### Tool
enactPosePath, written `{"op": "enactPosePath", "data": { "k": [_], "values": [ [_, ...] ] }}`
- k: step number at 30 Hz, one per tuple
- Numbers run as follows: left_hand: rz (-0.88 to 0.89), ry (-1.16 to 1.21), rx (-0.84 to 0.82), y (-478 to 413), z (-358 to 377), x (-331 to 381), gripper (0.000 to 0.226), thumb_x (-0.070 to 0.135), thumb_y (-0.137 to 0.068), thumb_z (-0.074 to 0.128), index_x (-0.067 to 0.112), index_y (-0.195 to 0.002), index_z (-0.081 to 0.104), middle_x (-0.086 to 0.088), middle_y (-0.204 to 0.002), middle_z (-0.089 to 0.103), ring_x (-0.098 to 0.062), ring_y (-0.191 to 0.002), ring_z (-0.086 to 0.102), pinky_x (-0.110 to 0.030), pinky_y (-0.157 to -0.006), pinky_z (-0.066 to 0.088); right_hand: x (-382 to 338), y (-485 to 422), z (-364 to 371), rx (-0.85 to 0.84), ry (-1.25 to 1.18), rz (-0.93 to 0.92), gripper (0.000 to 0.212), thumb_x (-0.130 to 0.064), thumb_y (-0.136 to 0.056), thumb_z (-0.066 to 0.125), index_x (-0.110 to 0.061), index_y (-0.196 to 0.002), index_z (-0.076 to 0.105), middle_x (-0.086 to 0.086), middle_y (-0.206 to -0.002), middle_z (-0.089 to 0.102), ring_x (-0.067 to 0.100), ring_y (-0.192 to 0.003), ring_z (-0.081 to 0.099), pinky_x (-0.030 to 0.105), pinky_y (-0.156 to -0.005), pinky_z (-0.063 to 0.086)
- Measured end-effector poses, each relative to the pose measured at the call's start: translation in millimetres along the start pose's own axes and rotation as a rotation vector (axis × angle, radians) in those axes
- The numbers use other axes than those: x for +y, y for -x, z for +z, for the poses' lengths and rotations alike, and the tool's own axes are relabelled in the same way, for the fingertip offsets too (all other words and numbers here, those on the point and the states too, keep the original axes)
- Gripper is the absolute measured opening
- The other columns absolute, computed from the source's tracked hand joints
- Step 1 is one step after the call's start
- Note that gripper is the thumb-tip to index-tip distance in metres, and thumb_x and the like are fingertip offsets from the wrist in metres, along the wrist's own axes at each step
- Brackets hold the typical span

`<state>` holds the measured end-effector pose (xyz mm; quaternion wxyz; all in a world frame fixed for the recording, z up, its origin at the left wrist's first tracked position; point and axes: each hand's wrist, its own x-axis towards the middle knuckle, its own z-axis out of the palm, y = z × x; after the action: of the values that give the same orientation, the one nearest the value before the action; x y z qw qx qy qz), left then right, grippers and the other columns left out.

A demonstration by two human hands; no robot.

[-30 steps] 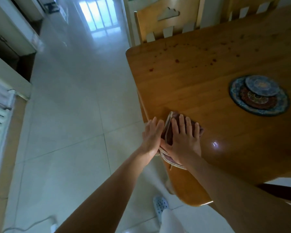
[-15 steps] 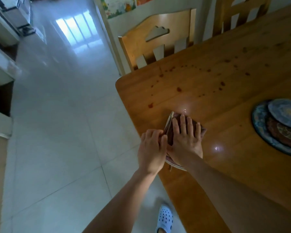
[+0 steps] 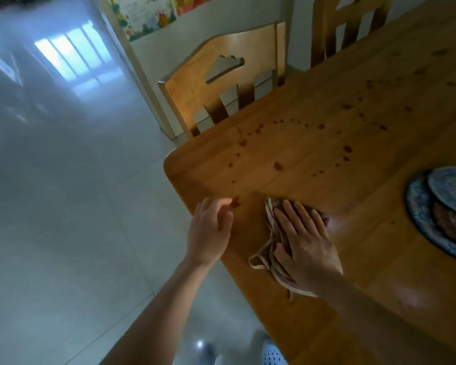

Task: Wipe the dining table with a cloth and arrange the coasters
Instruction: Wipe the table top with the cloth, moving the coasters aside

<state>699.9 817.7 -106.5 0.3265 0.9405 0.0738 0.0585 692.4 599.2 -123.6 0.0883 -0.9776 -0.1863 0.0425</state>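
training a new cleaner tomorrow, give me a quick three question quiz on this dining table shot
1. True or false: the right hand lies flat on the cloth.
2. Pick one. The left hand is: A) gripping the cloth, B) open and holding nothing, C) curled into a fist.
3. Fill in: the stacked coasters sit on the dining table to the cloth's ____.

Key: 1 true; 2 B; 3 right.
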Motion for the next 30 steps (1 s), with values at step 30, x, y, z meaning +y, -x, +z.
{"op": "enactPosePath", "data": {
  "k": [30],
  "values": [
    [0.007,-0.166,0.273,-113.4,12.2,-59.2,0.064,0.05,-0.101,0.02,0.009,-0.133,0.057,-0.006,-0.138,0.057,-0.022,-0.136,0.044,-0.039,-0.113,0.032,-69.1,-293.2,4.4,0.094,-0.068,0.372,0.077,-0.062,-0.095,0.021,-0.016,-0.156,0.01,0.009,-0.164,0.002,0.029,-0.151,-0.004,0.049,-0.121,-0.005]
  ]
}}
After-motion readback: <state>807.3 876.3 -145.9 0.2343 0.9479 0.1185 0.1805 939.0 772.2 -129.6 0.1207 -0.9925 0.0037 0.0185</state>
